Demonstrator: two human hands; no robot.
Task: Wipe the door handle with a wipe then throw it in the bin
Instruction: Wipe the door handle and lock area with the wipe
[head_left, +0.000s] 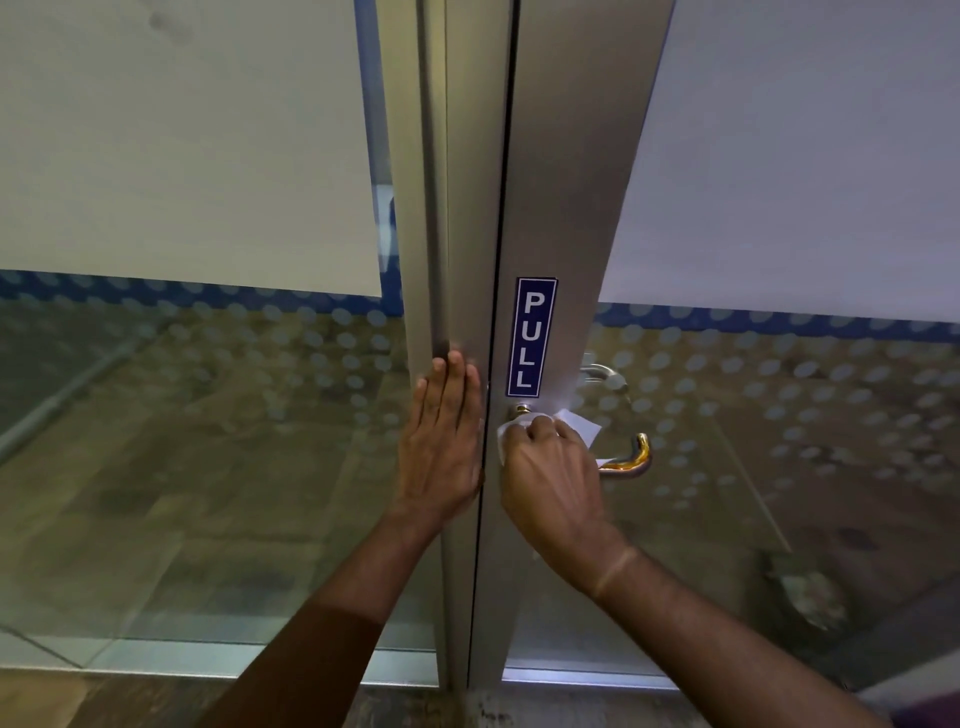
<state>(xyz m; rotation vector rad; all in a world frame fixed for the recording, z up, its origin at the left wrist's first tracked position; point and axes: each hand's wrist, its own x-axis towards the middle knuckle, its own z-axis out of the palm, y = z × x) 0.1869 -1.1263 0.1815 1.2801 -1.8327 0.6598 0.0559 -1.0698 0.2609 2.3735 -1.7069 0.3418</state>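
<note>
A metal lever door handle (636, 457) sticks out to the right from the grey frame of a glass door; its free end shines gold. My right hand (550, 473) is closed around the handle's inner part with a white wipe (582, 423) bunched under the fingers, corners of the wipe poking out above and to the left. My left hand (447, 441) lies flat, fingers together, against the fixed door frame just left of the door gap. No bin is in view.
A blue "PULL" sign (534, 336) is stuck on the door frame above the handle. Frosted and dotted glass panels (208, 364) fill both sides. A second handle (605, 375) shows through the glass. Wooden floor (405, 706) lies at the bottom.
</note>
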